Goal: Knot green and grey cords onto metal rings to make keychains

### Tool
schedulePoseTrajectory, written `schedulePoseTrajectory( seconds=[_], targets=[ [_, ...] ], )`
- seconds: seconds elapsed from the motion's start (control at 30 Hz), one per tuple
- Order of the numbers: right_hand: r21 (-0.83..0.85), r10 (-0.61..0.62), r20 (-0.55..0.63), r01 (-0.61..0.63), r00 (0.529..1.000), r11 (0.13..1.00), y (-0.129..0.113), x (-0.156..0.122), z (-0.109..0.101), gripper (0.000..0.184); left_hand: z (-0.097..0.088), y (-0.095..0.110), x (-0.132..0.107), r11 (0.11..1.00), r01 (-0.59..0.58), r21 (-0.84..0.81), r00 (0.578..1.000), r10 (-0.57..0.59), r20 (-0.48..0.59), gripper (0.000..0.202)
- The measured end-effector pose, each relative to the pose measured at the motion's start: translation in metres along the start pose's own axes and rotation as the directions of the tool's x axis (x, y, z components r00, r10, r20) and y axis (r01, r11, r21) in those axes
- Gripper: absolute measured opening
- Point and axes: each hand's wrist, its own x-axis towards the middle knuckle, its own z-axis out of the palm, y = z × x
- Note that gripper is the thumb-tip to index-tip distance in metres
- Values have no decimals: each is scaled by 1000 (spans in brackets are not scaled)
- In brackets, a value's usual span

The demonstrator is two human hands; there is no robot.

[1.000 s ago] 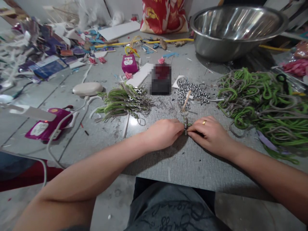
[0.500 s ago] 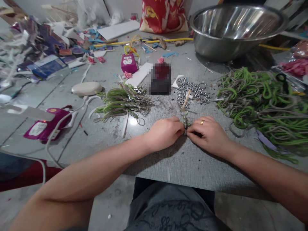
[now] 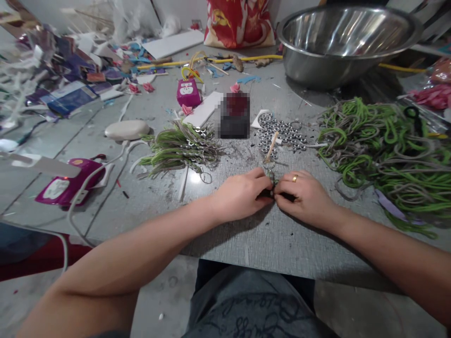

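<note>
My left hand [image 3: 241,193] and my right hand [image 3: 306,194] meet at the middle of the grey table [image 3: 275,239], fingertips pinched together on a small green-and-grey cord piece with a metal ring [image 3: 270,176]. A gold ring sits on a finger of the right hand. Just beyond the fingers lies a pile of small metal rings [image 3: 282,134] with a thin wooden stick [image 3: 272,146] across it. Left of the hands is a bundle of finished green-grey cords with rings [image 3: 179,148]. A big heap of loose green and grey cords [image 3: 391,150] lies to the right.
A large steel bowl [image 3: 345,42] stands at the back right, a red printed bag [image 3: 239,21] behind the middle. A white oval object [image 3: 127,129], magenta packets [image 3: 68,184] and white cables lie left. Scraps and paper litter the far left.
Both hands have shifted slightly away from me and pressed closer together on the small cord piece; the rest of the table is unchanged.
</note>
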Motion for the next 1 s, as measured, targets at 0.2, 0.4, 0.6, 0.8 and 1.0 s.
schedulePoseTrajectory(
  seconds=[0.2, 0.4, 0.6, 0.8, 1.0],
  targets=[
    [9, 4, 20, -4, 1000, 1000, 0, -1, -2, 13, 6, -2, 1, 1000, 16, 20, 999, -15, -34, 14],
    [22, -6, 28, 5, 1000, 1000, 0, -1, -3, 14, 6, -2, 0, 1000, 6, 20, 999, -6, -35, 18],
    [20, -11, 28, 11, 1000, 1000, 0, -1, -4, 14, 7, -2, 1, 999, 14, 36, 999, -13, -29, 16],
    [57, -9, 56, 6, 998, 998, 2, -3, -9, 15, 6, -2, 1, 999, 27, 37, 999, -26, -20, 16],
    [50, -7, 67, 3, 998, 999, 3, -3, -16, 9, 7, -2, 1, 999, 30, 14, 999, -30, -12, 16]
  ],
)
